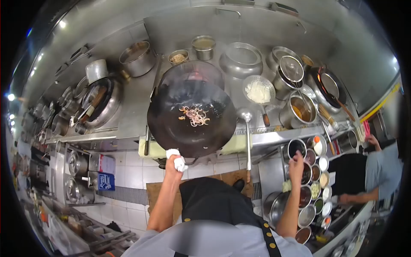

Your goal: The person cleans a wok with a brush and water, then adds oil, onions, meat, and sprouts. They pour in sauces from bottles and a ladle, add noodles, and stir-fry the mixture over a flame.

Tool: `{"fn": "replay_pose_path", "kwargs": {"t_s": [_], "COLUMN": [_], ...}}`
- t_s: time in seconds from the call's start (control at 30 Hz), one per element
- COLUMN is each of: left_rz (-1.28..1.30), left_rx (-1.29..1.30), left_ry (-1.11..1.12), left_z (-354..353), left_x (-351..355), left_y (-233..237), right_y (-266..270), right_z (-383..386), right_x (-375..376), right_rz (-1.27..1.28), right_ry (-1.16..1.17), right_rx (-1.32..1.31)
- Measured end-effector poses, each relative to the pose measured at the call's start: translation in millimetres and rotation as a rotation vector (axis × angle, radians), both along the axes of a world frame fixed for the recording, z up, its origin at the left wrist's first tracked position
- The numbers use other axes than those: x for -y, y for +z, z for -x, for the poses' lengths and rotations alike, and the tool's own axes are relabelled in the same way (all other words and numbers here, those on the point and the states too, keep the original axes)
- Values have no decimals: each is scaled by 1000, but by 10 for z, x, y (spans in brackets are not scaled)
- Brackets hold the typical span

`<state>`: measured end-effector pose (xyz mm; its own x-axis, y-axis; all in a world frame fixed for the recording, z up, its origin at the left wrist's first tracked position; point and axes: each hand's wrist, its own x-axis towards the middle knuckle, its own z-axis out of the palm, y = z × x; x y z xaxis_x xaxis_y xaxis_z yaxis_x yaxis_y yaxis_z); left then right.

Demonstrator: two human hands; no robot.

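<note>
My left hand (173, 166) is closed around a folded white cloth (176, 159) at the near rim of a large black wok (167, 128). Pale, curled sliced pieces (195, 116) lie in the middle of the wok. On the right, my right hand (295, 166) is over the seasoning containers, its fingers drawn together beside a metal pot with dark contents (296, 147). What those fingers hold, if anything, is too small to make out. A long-handled ladle (247, 128) rests on the counter right of the wok, its handle projecting over the front edge.
A perforated strainer (259, 90) with white food sits behind the ladle. Pots, including an oil pot (299, 109), crowd the right counter. Another wok (107, 103) stands left. At far right is another person (383, 171), an arm stretched toward the containers.
</note>
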<state>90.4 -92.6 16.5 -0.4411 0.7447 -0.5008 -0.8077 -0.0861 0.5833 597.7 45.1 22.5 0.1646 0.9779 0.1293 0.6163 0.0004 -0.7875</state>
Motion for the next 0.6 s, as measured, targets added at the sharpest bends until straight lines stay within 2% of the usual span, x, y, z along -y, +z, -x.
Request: {"fn": "replay_pose_path", "kwargs": {"t_s": [0.03,0.07,0.1,0.13,0.2,0.23,0.3,0.33,0.37,0.4,0.43,0.47,0.53,0.57,0.6], "left_rz": [4,-13,-17,11,0,40,131,-10,-467,107,8,119,196,255,175], "left_rx": [8,-4,-11,-23,-10,26,48,83,385,80,134,46,-141,-221,-571], "left_ry": [-17,-59,-83,-106,-239,-314,-443,-651,-957,-687,-909,-961,-1214,-1259,-1491], "left_z": [26,95,120,66,35,-31,-67,60,293,51,257,221,287,302,267], "left_x": [160,288,376,457,551,576,633,701,712,883,992,1138,1323,1377,1385], "left_y": [-41,-214,-438,-466,-542,-471,-355,-450,-842,-236,-578,-429,-609,-876,-914], "right_y": [-455,-397,-377,-356,-562,-508,-253,-375,3,-378,-368,-311,-218,-203,-372], "right_z": [-28,207,412,587,864,1090,1326,1341,1444,1370,1286,1250,1149,1088,981], "right_x": [295,669,963,1230,1646,1996,2336,2482,2682,2875,3124,3349,3829,4093,4328], "right_rz": [-1,1,117,229,45,147,224,310,426,300,356,409,422,436,443], "right_ry": [4,14,38,57,164,203,234,254,218,209,140,76,-104,-153,-236], "right_rx": [86,190,199,202,342,262,290,228,215,290,235,170,148,157,129]}}
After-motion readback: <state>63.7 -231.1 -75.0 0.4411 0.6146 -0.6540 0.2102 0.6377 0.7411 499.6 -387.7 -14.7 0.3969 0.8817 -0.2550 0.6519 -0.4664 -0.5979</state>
